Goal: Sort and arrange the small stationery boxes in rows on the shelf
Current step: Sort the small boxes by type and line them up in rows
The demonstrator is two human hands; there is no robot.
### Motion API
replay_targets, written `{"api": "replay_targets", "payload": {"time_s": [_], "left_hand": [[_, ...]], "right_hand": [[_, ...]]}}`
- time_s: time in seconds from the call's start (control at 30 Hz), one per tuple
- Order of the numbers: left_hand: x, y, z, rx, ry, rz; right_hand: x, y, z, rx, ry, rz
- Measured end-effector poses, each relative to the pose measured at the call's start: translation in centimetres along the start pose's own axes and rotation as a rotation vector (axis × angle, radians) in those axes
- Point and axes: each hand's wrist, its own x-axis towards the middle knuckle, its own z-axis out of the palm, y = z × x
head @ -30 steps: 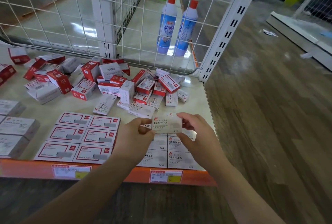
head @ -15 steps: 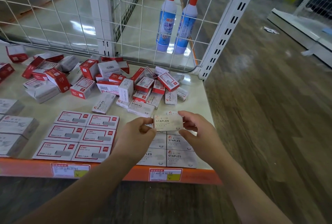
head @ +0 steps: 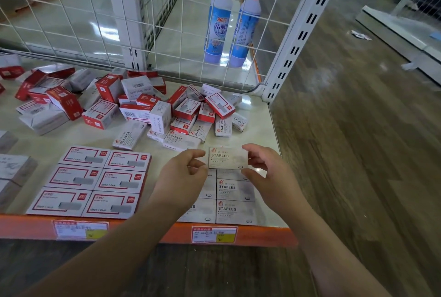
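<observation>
A white box marked STAPLES (head: 227, 157) is held above the shelf (head: 267, 134), over the back of a row of matching staples boxes (head: 236, 199). The right hand (head: 267, 172) pinches its right edge; the left hand (head: 183, 172) sits just beside its left edge, fingers loosely curled (contact unclear). Red-bordered boxes (head: 95, 180) lie in rows to the left; a jumbled pile (head: 152, 108) sits behind.

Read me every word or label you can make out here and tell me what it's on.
"STAPLES": held box, gripped by the right hand
"STAPLES": front white boxes
"STAPLES": loose white boxes
"deli": red-framed boxes
Price tags, bottles, small print: unreadable.
</observation>
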Motion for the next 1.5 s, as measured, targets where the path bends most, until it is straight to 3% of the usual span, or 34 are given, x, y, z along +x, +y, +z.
{"api": "replay_targets", "payload": {"time_s": [0.2,0.37,0.8,1.2,1.5], "left_hand": [[1.0,0.2,0.8,0.314,0.010,0.166],[2.2,0.3,1.4,0.624,-0.057,0.358],[3.9,0.5,2.8,0.672,-0.025,0.425],[4.8,0.6,3.0,0.678,-0.061,0.326],[4.6,0.6,3.4,0.725,-0.054,0.353]], "right_hand": [[2.3,1.6,-0.7,-0.024,0.062,0.048],[4.4,1.9,-1.6,-0.077,-0.080,0.090],[6.9,2.1,-1.9,-0.168,-0.230,0.143],[7.8,2.1,-1.0,-0.168,-0.153,0.116],[6.8,1.7,-1.2,-0.069,-0.144,0.137]]}}
